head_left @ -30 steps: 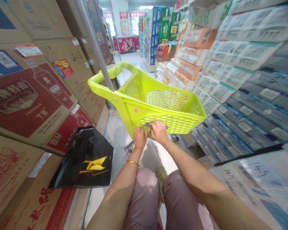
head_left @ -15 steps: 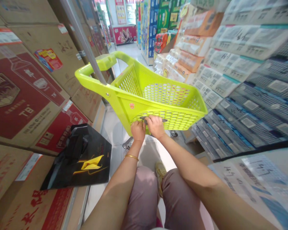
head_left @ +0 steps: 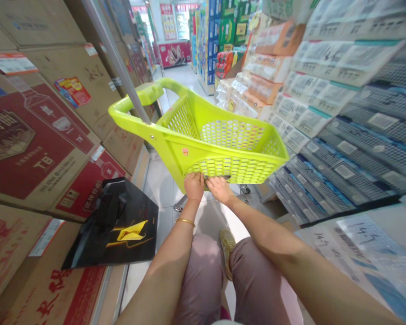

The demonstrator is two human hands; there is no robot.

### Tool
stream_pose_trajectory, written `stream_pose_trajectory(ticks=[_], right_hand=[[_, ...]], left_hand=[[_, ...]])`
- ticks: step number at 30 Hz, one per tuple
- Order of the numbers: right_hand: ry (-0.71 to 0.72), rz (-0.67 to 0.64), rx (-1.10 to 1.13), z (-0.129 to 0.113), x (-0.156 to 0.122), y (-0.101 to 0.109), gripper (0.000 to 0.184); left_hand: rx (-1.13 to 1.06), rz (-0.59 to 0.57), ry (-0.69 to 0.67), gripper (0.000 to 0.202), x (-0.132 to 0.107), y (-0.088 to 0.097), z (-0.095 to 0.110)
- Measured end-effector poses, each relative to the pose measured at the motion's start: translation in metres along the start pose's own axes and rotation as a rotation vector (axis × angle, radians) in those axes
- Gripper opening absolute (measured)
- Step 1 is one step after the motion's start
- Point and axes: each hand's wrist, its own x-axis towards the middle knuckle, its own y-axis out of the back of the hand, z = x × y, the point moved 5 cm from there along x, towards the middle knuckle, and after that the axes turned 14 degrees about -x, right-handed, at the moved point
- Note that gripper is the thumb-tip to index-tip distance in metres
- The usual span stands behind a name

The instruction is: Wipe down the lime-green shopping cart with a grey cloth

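A lime-green shopping cart (head_left: 169, 153) with a lattice basket stands in front of me, its side turned my way. Both my hands are at the lower part of that side. My left hand (head_left: 194, 186), with a gold bangle at the wrist, has its fingers curled against the lattice. Close beside it, my right hand (head_left: 219, 188) is closed with bent fingers. A thin dark strip (head_left: 227, 177) runs along the lattice at my fingers; its kind is unclear. Both hands seem to grip it, though my fingers partly hide it. No goods show inside the basket.
Stacked cartons (head_left: 54, 126) line the left side. A black bag (head_left: 131, 212) with a yellow ribbon leans there. Piled packs of paper goods (head_left: 338, 58) and grey-blue packs (head_left: 338, 158) rise on the right. An aisle of tiled floor (head_left: 181, 76) runs behind the cart.
My right hand has slid slightly down the lattice, and its fingers have shifted on the dark strip. My left hand stays nearly in place. The view has tilted slightly.
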Motion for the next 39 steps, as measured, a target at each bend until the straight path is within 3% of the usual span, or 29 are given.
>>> stream_pose_trajectory(ticks=[10,24,29,34,39], right_hand=[[-0.344,0.189,0.054,0.029,0.031,0.050,0.033],[-0.153,0.088,0.028,0.007,0.015,0.015,0.031],[-0.135,0.059,0.005,0.002,0.008,0.010,0.030],[-0.016,-0.004,0.002,-0.006,-0.002,0.004,0.029],[-0.126,0.021,0.021,0.007,0.009,0.020,0.030]], left_hand=[[-0.070,-0.046,0.016,0.036,-0.002,0.002,-0.002],[-0.048,-0.068,0.033,0.031,-0.004,-0.002,-0.007],[-0.025,-0.021,-0.009,0.027,-0.004,0.001,-0.005],[-0.037,0.013,-0.030,0.035,-0.003,0.006,-0.002],[-0.069,-0.010,-0.016,0.035,-0.003,0.007,-0.003]])
